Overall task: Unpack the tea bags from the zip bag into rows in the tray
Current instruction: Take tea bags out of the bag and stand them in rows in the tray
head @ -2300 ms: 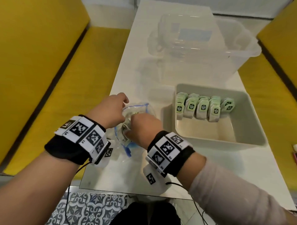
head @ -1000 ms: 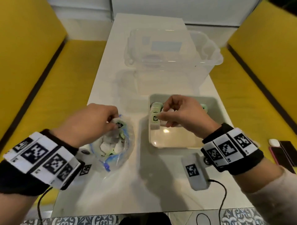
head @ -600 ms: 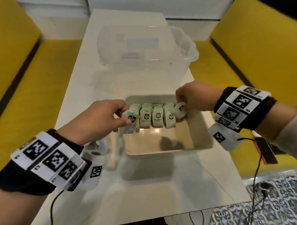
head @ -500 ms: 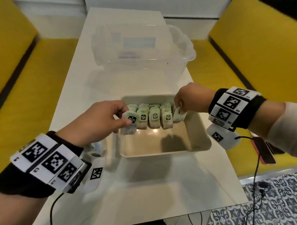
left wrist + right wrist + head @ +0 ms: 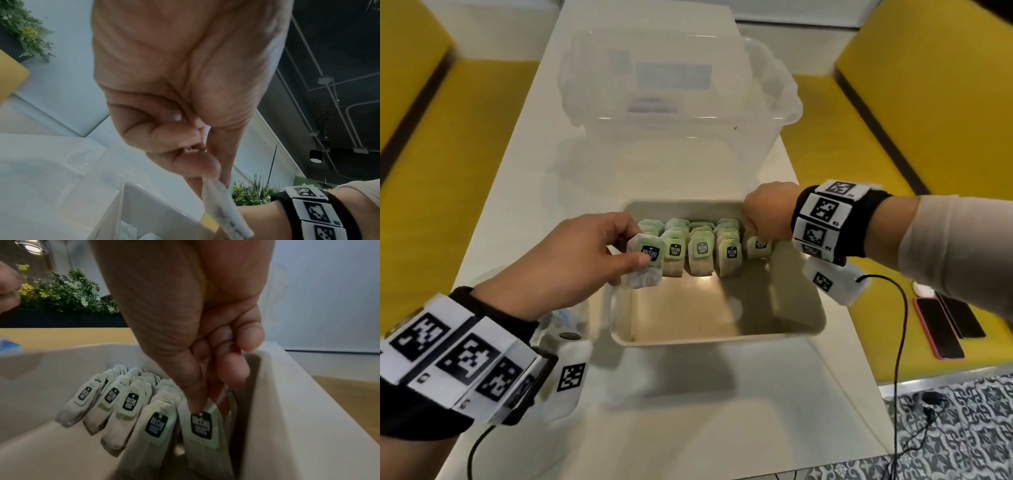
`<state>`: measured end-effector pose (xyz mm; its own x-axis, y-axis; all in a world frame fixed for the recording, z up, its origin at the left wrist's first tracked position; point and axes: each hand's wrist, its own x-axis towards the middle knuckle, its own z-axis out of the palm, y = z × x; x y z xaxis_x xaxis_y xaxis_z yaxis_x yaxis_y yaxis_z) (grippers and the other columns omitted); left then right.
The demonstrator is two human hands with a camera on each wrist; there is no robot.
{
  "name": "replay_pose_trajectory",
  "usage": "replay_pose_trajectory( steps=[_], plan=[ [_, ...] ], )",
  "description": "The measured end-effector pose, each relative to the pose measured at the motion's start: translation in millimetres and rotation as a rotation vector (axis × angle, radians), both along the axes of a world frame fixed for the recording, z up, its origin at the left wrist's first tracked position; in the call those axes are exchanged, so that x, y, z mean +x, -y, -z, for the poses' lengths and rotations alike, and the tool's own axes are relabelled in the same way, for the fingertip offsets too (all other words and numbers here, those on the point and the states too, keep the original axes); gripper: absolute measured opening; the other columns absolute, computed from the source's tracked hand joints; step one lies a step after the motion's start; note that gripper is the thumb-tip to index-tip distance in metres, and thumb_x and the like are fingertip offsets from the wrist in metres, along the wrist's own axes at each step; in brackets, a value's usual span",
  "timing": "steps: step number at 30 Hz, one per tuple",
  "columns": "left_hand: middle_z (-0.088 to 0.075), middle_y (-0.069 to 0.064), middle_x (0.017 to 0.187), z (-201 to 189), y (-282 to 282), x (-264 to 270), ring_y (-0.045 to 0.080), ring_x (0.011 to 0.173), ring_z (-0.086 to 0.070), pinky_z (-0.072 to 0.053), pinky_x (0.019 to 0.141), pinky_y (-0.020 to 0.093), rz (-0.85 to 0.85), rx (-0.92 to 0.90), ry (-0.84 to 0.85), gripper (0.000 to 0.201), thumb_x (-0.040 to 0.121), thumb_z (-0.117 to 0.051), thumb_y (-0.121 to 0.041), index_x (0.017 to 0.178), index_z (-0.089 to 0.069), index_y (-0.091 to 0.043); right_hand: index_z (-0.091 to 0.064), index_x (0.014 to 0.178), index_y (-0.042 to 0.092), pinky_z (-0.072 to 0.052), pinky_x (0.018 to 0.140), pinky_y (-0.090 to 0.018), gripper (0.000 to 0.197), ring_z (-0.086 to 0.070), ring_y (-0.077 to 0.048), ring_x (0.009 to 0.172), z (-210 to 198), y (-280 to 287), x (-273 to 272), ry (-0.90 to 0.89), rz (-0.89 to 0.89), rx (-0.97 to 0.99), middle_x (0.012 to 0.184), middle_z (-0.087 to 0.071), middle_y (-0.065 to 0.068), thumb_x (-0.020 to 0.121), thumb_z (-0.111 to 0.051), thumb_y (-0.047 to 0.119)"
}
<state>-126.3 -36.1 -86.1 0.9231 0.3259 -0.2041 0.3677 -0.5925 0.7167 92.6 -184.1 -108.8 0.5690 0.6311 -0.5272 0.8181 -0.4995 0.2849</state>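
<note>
Presently, my left hand [image 5: 571, 260] pinches one tea bag [image 5: 646, 262] between thumb and fingers, holding it above the tray's [image 5: 719, 337] left wall. My right hand [image 5: 768, 212] pinches the top of another bag [image 5: 202, 431], seated at the right end of the row [image 5: 700, 248], hard against the right wall. The zip bag [image 5: 566, 317] lies on the table [image 5: 688, 411], mostly hidden under my left wrist. Risk noted: the standing bags lean loosely; a careless release or a nudge while inserting could, I judge, topple the row.
</note>
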Motion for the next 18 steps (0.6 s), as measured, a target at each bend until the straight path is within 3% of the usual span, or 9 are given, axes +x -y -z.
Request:
replay_pose_trajectory(
  steps=[9, 13, 18],
  plan=[
    [-0.063, -0.025, 0.066, 2, 0, 4, 0.000, 0.049, -0.058, -0.038, 0.048, 0.008, -0.005, -0.003, -0.005, 0.009, 0.080, -0.069, -0.027, 0.077, -0.060, -0.026, -0.069, 0.090, 0.014, -0.043, 0.061, -0.026, 0.014, -0.057, -0.022, 0.073, 5, -2, 3, 0.037, -0.005, 0.031, 0.083, -0.065, -0.004, 0.082, -0.059, 0.018],
    [-0.067, -0.009, 0.069, 3, 1, 6, 0.003, 0.051, -0.060, -0.042, 0.052, 0.016, -0.009, -0.013, 0.000, 0.009, 0.080, -0.069, -0.027, 0.077, -0.061, -0.026, -0.068, 0.091, 0.013, -0.042, 0.061, -0.026, 0.015, -0.056, -0.022, 0.072, 3, -2, 2, 0.043, -0.013, 0.030, 0.081, -0.063, -0.003, 0.084, -0.056, 0.017],
    [-0.067, -0.005, 0.070, -2, 5, 14, 0.002, 0.047, -0.059, -0.038, 0.048, 0.006, 0.000, -0.015, 0.030, 0.010, 0.081, -0.069, -0.026, 0.075, -0.061, -0.021, -0.061, 0.082, 0.010, -0.041, 0.061, -0.027, 0.010, -0.052, -0.022, 0.067, -2, -2, -2, 0.075, -0.032, 0.016, 0.064, -0.049, -0.001, 0.086, -0.054, 0.015]
  ],
)
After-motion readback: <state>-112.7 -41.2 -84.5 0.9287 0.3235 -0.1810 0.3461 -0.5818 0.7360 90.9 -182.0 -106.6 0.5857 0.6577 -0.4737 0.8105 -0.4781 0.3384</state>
